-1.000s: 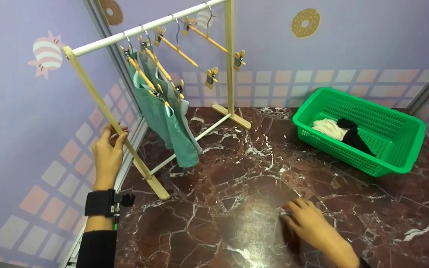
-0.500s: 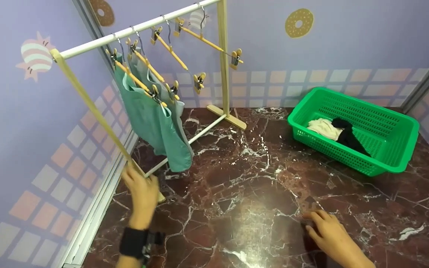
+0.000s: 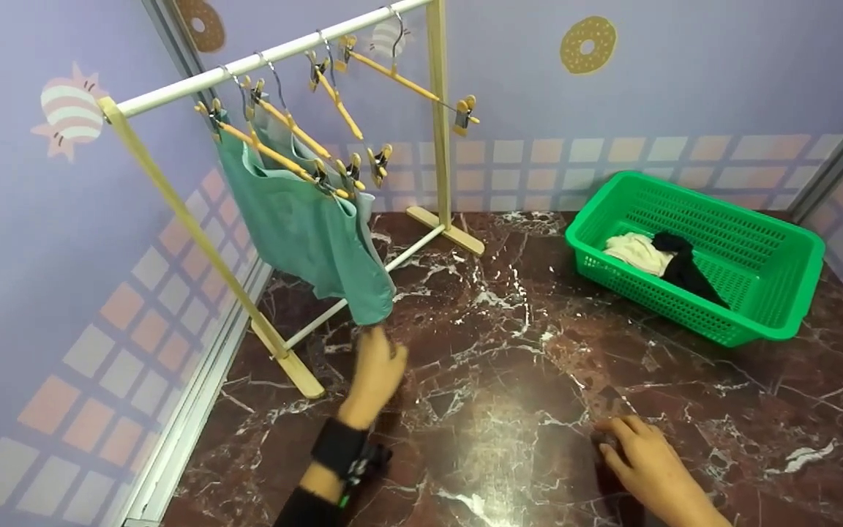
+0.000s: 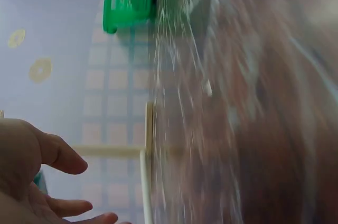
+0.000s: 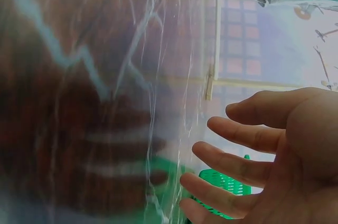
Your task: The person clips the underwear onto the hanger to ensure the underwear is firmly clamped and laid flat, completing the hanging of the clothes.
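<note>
My left hand (image 3: 377, 369) is just below the lower edge of a teal pair of shorts (image 3: 304, 227), fingertips right at the hem in the head view. Its fingers (image 4: 68, 208) are loosely spread in the left wrist view, with nothing between them. The shorts hang by clips from a yellow hanger (image 3: 268, 150) near the front end of the rack. Behind them a grey garment (image 3: 364, 208) hangs mostly hidden on another clip hanger. My right hand (image 3: 645, 461) is low over the marble surface on the right, fingers relaxed and parted, holding nothing.
The rack's white rail (image 3: 260, 55) also carries two bare clip hangers (image 3: 392, 73) farther back. Its near foot (image 3: 297, 373) stands left of my left hand. At the back right, a green basket (image 3: 787, 289) contains a cream cloth (image 3: 637, 252) and a black cloth (image 3: 692, 278).
My left hand has left the rack's near post and come down and rightward to the shorts' hem. The shorts and hangers have swung slightly. My right hand has shifted right, then stayed.
</note>
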A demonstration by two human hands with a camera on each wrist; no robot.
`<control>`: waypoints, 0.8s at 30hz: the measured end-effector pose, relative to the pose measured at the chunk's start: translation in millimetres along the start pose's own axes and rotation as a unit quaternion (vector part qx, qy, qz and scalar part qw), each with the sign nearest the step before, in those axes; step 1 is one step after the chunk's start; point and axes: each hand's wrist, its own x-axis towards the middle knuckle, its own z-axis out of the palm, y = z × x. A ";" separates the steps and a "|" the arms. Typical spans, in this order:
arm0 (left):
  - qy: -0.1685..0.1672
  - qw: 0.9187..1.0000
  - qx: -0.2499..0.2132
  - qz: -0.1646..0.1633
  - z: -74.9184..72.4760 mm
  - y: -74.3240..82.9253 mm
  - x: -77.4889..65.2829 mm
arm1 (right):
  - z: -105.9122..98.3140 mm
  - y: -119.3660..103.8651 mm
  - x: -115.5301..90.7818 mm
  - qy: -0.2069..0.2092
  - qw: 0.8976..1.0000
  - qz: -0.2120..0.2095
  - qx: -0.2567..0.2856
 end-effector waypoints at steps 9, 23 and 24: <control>-0.068 0.995 -0.053 0.057 72.0 41.4 34.7 | 5.1 -2.2 -4.5 -0.005 1.000 0.008 0.016; -0.112 0.983 -0.147 -0.013 188.3 135.1 101.8 | 3.5 -11.7 2.3 0.012 1.000 0.005 -0.004; -0.111 0.982 -0.148 -0.025 194.4 141.0 105.5 | 3.4 -11.9 2.5 0.017 1.000 0.003 -0.003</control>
